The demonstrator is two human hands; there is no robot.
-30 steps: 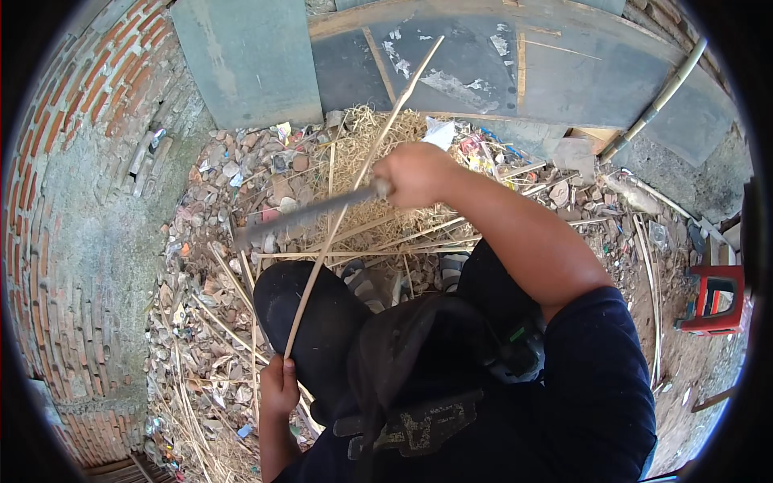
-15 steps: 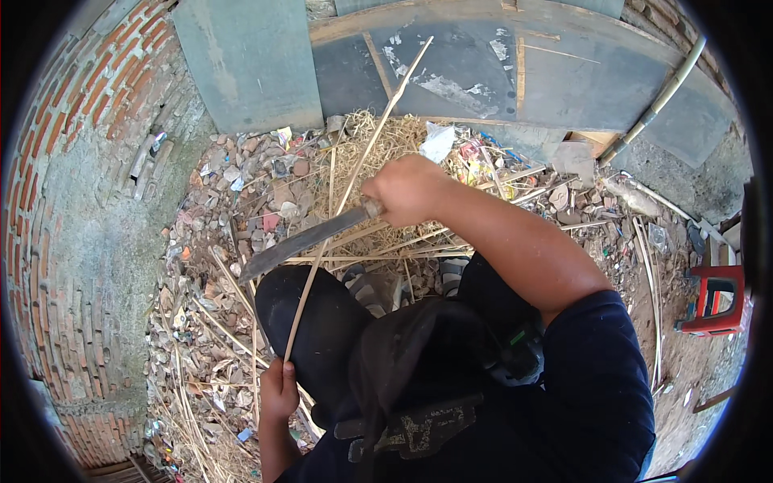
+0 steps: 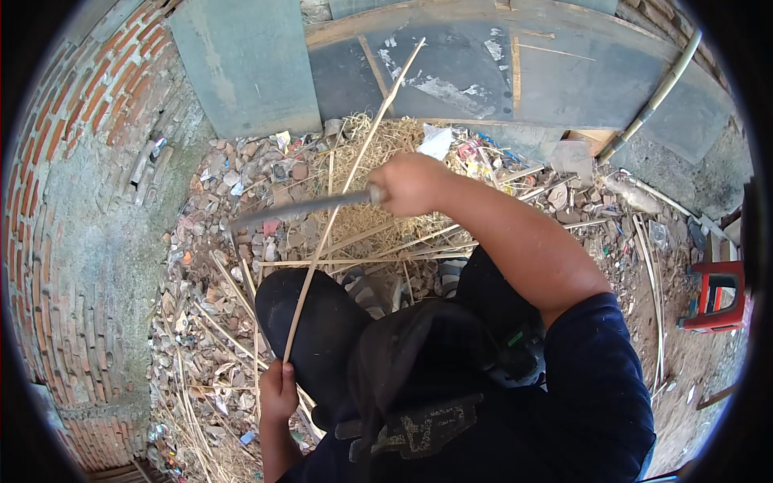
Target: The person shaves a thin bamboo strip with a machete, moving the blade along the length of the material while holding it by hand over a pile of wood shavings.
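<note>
My right hand (image 3: 412, 183) is closed round the short handle of a machete (image 3: 294, 208). Its long blade, smeared by motion, points left and crosses a thin, pale bamboo strip (image 3: 364, 153); whether the edge touches the strip I cannot tell. That strip slants from the far middle, over my left knee (image 3: 278, 299), down to its near end. There my left hand (image 3: 279, 393) pinches it, thumb uppermost. Curly shavings (image 3: 374, 138) lie heaped on the ground beyond the blade.
Loose bamboo strips (image 3: 354, 261) lie across the rubble around my feet. A brick wall (image 3: 88, 241) rises at left, grey panels (image 3: 451, 72) stand at the far side, and a red plastic stool (image 3: 719, 296) is at right. A bamboo pole (image 3: 656, 101) leans at far right.
The machete's tip has swung away from my knee, leaving the blade closer to level. My right hand has barely shifted, and my left hand keeps its grip on the bamboo strip.
</note>
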